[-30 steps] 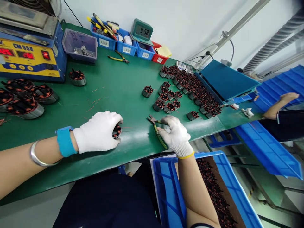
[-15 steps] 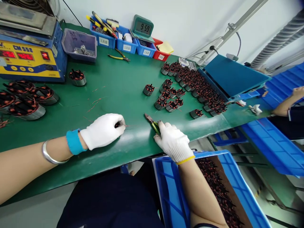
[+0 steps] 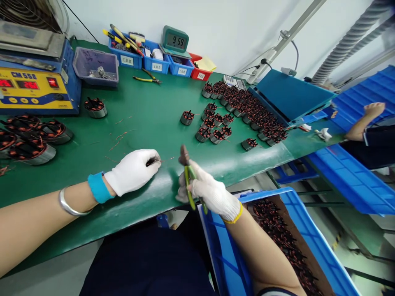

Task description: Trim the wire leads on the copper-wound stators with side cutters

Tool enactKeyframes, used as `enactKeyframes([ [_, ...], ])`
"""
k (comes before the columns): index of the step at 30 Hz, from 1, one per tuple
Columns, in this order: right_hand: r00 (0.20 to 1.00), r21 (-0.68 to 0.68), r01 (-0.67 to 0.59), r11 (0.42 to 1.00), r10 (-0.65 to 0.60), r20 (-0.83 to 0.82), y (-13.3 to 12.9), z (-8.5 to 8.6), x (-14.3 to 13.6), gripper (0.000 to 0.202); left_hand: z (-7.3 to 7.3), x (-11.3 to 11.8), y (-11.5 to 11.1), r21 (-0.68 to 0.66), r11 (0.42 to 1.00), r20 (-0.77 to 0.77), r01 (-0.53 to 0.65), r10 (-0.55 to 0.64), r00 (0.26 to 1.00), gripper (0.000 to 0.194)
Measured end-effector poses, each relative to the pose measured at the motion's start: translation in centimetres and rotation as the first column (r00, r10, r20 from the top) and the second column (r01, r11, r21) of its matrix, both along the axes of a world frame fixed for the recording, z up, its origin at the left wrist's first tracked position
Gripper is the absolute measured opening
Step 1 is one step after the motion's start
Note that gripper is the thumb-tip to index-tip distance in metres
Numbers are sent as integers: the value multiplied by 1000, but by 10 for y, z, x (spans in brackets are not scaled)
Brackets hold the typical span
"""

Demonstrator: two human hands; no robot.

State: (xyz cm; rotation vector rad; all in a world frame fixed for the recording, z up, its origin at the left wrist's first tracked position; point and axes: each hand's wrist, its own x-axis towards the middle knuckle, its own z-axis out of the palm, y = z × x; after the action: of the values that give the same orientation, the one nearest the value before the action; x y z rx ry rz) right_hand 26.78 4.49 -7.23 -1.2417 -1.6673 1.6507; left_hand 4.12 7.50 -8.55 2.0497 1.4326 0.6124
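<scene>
My left hand (image 3: 135, 170), in a white glove, rests on the green table (image 3: 145, 111) with its fingers curled round a small wound stator that is mostly hidden; thin copper wire pokes out past the fingertips. Raised over the table's front edge, my right hand (image 3: 203, 187) grips green-handled cutters (image 3: 189, 181), their dark jaws pointing up and away. Wire scraps (image 3: 117, 142) lie beyond my left hand. Several small stators (image 3: 217, 136) stand further back to the right, near a dense block of more (image 3: 247, 109).
Larger stators (image 3: 32, 152) and a yellow-blue power unit (image 3: 37, 90) are at left. Tool bins (image 3: 156, 65), a clock (image 3: 175, 40) and spare pliers (image 3: 146, 79) stand at the back. A blue crate (image 3: 296, 205) of stators is below right. Another person's arm (image 3: 365, 119) shows at far right.
The cutters have been lifted off the table and turned upright in my right hand, which has moved left. My left hand has stayed nearly in place. The view has shifted slightly.
</scene>
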Motion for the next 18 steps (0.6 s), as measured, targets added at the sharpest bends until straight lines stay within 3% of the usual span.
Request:
enactKeyframes([
  [2,992,-246,-77,966,48,-119,-7,1,-7,68,0,0,0,13,1000,-5,3,-3,1000,23],
  [4,994,-347,-97,933,71,-86,-9,-1,-9,57,0,0,0,15,1000,-10,7,-7,1000,22],
  [7,996,-339,-94,936,87,-35,-4,-4,-10,43,0,0,0,8,1000,-12,11,-10,1000,21],
  [13,987,-263,-160,952,155,-38,3,2,-9,35,0,0,0,1,1000,-9,17,-17,1000,23],
  [18,983,-309,-174,935,183,1,2,6,-7,33,0,-1,0,-8,1000,-7,14,-14,1000,22],
])
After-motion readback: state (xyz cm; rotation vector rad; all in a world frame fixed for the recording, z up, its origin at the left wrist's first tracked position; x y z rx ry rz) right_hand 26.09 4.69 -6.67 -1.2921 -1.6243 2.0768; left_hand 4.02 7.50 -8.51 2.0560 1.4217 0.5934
